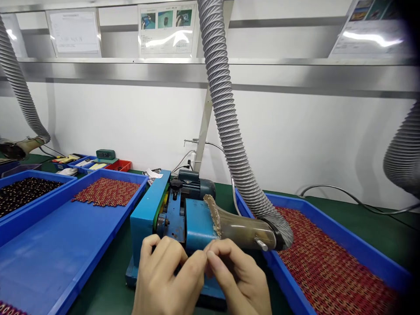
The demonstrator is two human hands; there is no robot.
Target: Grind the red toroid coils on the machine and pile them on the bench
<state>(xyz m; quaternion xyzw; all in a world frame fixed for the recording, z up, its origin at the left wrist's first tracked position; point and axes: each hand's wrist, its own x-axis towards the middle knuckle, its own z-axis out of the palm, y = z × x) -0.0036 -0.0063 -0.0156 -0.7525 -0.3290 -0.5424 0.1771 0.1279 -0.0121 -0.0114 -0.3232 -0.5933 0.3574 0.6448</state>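
Note:
Both hands meet in front of a blue motor-driven machine (200,223), their fingertips nearly touching. My left hand (169,275) has its fingers curled and pinched at the thumb side. My right hand (236,275) pinches with thumb and index finger close beside it. Whatever is between the fingertips is hidden or too small to name. Behind the hands, a brownish suction nozzle (246,227) joins the machine's blue housing to a grey corrugated hose (226,113).
Right of the machine, a blue tray (348,245) holds many small red ring-like parts (321,258). At left, another blue tray (49,245) carries similar parts (106,191) at its far end. Beyond it are a tray of black parts (26,192) and a small clock (105,154).

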